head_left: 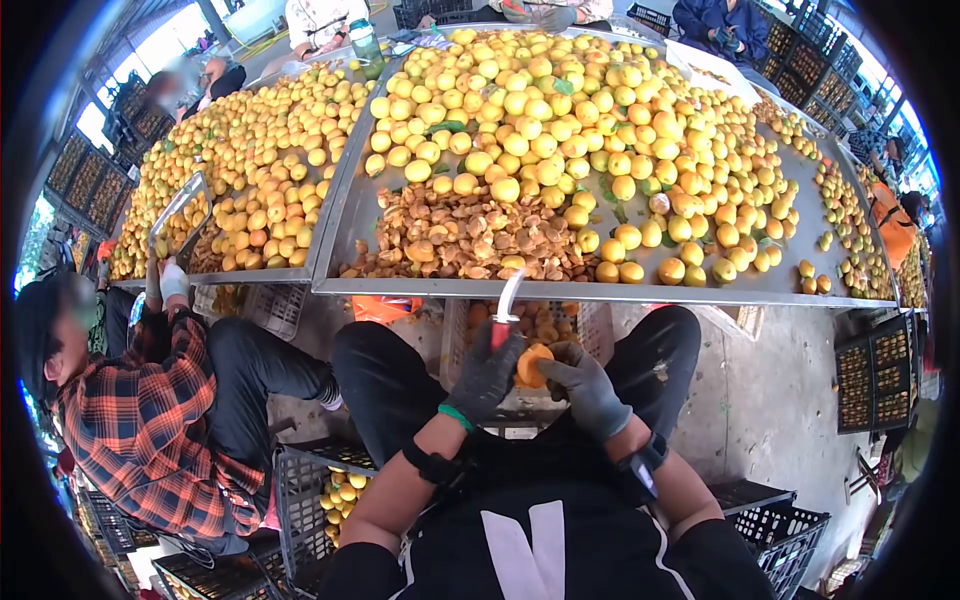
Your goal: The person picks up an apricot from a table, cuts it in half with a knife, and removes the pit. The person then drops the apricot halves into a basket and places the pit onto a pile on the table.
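My left hand point(484, 378), in a dark glove, is closed round the red handle of a knife point(507, 305). The knife's curved blade points up toward the table edge. An opened apricot point(533, 366), orange flesh showing, sits between my hands, pinched by the fingers of my right hand point(592, 388) in a grey glove. The left glove's fingers come right up to the fruit. Below my hands, between my knees, a crate point(597, 330) holds apricot pieces. On the metal table point(440, 287) ahead lie a heap of whole apricots point(540, 130) and a pile of cut, brownish pieces point(470, 235).
To my left sits a person in a plaid shirt point(150, 440), hands at the neighbouring table section. Black crates stand beside me, one at left point(300, 500) with apricots and one at right point(785, 535). Other people work across the table. A jar point(366, 50) stands at the back.
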Demonstrator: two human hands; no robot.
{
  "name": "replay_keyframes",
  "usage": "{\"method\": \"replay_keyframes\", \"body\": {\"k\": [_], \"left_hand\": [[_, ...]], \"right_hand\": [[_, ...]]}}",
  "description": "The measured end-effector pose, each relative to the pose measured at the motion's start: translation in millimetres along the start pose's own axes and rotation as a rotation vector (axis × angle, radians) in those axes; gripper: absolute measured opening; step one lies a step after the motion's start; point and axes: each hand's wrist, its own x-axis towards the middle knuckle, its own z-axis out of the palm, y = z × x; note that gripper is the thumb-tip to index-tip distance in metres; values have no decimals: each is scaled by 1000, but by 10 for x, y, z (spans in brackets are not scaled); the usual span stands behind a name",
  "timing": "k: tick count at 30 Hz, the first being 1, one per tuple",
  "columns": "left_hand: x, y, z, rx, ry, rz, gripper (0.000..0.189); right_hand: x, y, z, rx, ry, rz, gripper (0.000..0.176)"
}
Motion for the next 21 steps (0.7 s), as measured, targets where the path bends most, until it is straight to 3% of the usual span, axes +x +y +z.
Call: {"method": "replay_keyframes", "body": {"k": [1, 2, 4, 5, 7, 9, 11, 13, 16, 17, 18, 20, 21], "left_hand": [[44, 141, -65, -232, 78, -319, 19], [100, 238, -120, -464, 152, -636, 18], [67, 128, -167, -663, 266, -540, 14], [47, 111, -208, -721, 278, -548, 15], [-11, 95, -338, -778, 284, -549, 15], [-107, 148, -485, -848, 141, -608, 19], [-192, 184, -558, -824, 128, -643, 19], [-254, 231, -618, -795, 104, -670, 19], [-386, 250, -656, -780, 62, -578, 19], [-442, 242, -672, -777, 36, -569, 19], [-482, 223, -683, -766, 58, -603, 20], [-547, 172, -669, -751, 45, -628, 20], [-585, 138, -672, -744, 101, -649, 20]], "right_hand": [[46, 8, -20, -231, 99, -69, 36], [76, 26, -58, -232, 107, -78, 36], [81, 120, -157, 172, 229, 39, 30], [101, 174, -233, 172, 234, 30, 30], [148, 237, -369, 603, 0, 145, 24], [62, -36, -299, 613, -23, 150, 23], [96, -197, -307, 622, -43, 159, 23], [249, -295, -409, 656, -261, 64, 22], [596, -509, -429, 644, -269, -62, 23], [546, -775, -248, 556, -97, -107, 23], [716, -738, -297, 561, -77, -134, 23], [1134, -583, -546, 46, -98, -594, 37], [1109, -671, -552, 48, -70, -612, 37]]}}
